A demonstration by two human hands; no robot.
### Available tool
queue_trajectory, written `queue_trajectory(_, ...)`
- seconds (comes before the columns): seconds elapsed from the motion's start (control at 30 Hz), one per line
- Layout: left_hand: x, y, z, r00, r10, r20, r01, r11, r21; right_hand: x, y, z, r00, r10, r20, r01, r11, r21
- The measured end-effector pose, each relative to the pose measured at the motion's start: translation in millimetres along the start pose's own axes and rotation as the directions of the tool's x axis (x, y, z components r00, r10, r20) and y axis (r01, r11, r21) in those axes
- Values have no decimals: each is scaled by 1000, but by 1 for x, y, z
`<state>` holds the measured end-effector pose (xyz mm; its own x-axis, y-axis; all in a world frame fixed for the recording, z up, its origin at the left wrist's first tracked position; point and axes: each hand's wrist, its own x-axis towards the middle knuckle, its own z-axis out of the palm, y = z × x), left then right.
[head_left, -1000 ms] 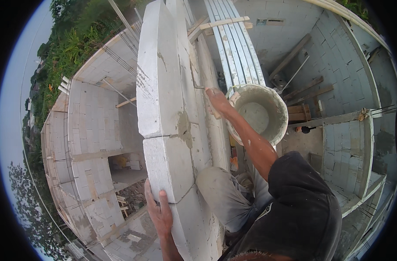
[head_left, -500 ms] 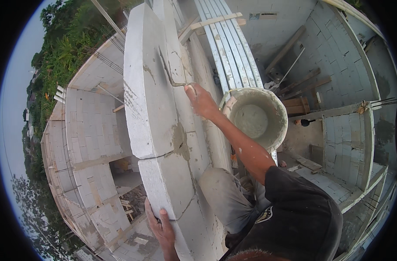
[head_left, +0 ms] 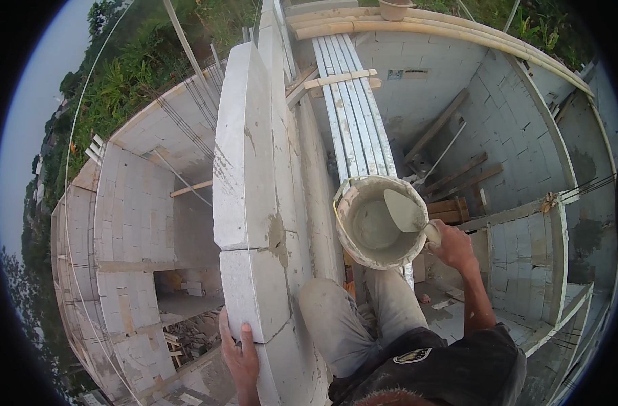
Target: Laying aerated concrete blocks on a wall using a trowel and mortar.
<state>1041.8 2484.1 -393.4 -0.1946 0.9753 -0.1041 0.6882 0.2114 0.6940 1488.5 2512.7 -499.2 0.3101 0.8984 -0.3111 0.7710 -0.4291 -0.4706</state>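
Note:
A trowel (head_left: 404, 211) with a rounded, mortar-grey blade is in my right hand (head_left: 455, 246), which is closed round its handle. The blade reaches over the rim into a bucket (head_left: 417, 254) with wet grey mortar (head_left: 373, 224) in the bottom. My left hand (head_left: 241, 358) rests against the light block wall (head_left: 251, 291), thumb on the near face and fingers stretched along the outer side. A grey mortar smear (head_left: 277, 238) marks the wall near a joint between blocks.
Beyond the bucket runs a bundle of metal channels (head_left: 355, 122) under a wooden crosspiece (head_left: 341, 78). Bamboo poles (head_left: 417, 28) span the far side. The wall drops to a lower level on the left, where rubble (head_left: 187, 342) lies. My bent knees (head_left: 333, 308) are beside the wall.
My right hand has moved from the wall joint back and right to the bucket, bringing the trowel over the mortar. My left hand stays on the wall, and the view has shifted.

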Motion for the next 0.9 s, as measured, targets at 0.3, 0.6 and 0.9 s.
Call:
queue_trajectory(0.3, -1, -19, 1, 998, 57, -5, -57, 998, 10, 40, -1, 36, 958, -265, -108, 239, 948, -210)
queue_trajectory(0.6, -5, -17, 4, 997, 64, -37, -63, 997, 40, 202, -20, 102, 916, -357, 183, 402, 814, -419)
queue_trajectory(0.9, -2, -21, -1, 998, 51, -32, -49, 997, 52, 168, -67, 69, 806, -591, 35, 592, 800, -98)
